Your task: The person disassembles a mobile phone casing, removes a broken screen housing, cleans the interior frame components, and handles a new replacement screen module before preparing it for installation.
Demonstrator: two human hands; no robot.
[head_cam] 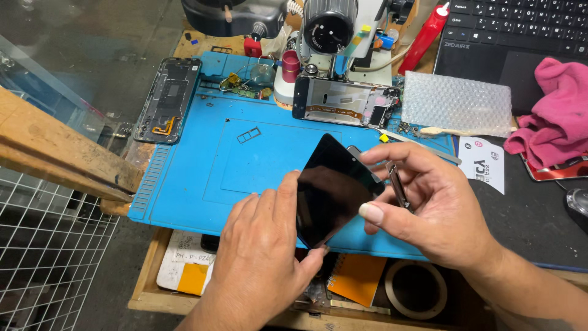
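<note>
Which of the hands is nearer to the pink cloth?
Right. The right hand holds the black phone screen and tweezers, closer to the pink cloth at the far right. The left hand is on the screen's opposite side.

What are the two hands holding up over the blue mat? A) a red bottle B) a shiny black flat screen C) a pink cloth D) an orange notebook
B: the left hand and right hand grip a glossy black flat rectangular screen panel above the blue rubber work mat.
</note>
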